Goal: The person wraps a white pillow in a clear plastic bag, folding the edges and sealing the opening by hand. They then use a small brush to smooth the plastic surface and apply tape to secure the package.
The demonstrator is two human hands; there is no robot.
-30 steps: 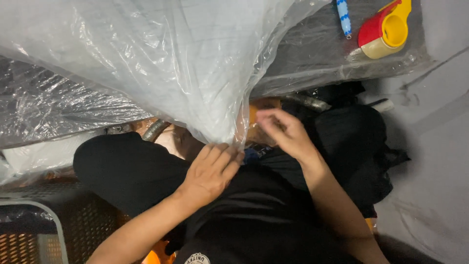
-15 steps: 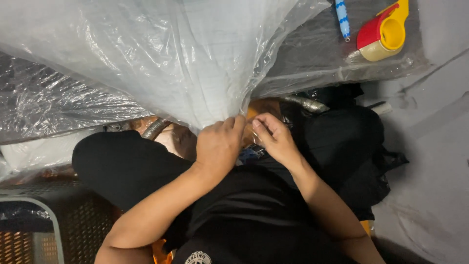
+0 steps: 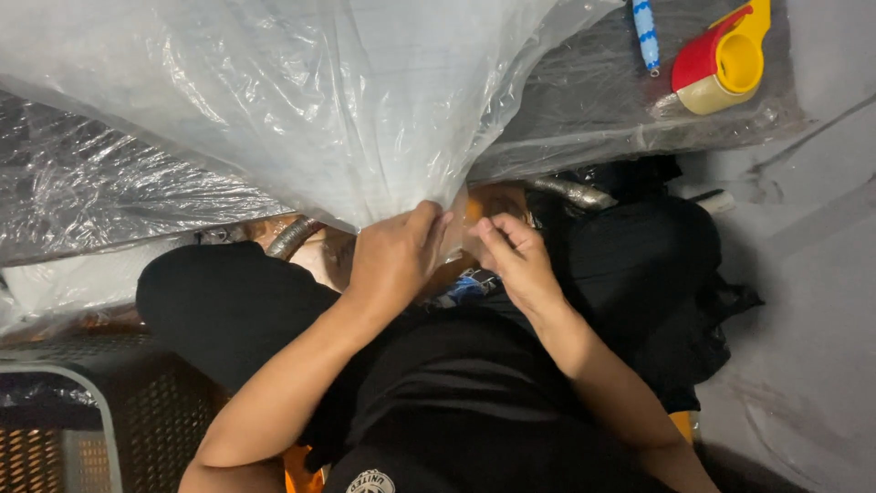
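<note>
A clear plastic bag (image 3: 301, 100) is spread across the upper view, its gathered lower corner pinched shut in the left hand (image 3: 394, 260). The right hand (image 3: 516, 260), moved closer since half a second ago, is curled beside it; its grip cannot be told. A tape dispenser (image 3: 721, 59) is seen top right.

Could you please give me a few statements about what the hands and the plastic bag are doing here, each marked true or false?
1. The left hand grips the lower edge of the clear plastic bag. True.
2. The right hand rests flat on the floor. False: it is raised beside the left hand, fingers at the bag's edge.
3. A red and yellow tape dispenser lies at upper right. True.
4. The bag is black and opaque. False: it is translucent and crinkled.
5. A blue and white pen lies left of the dispenser. True.
</note>
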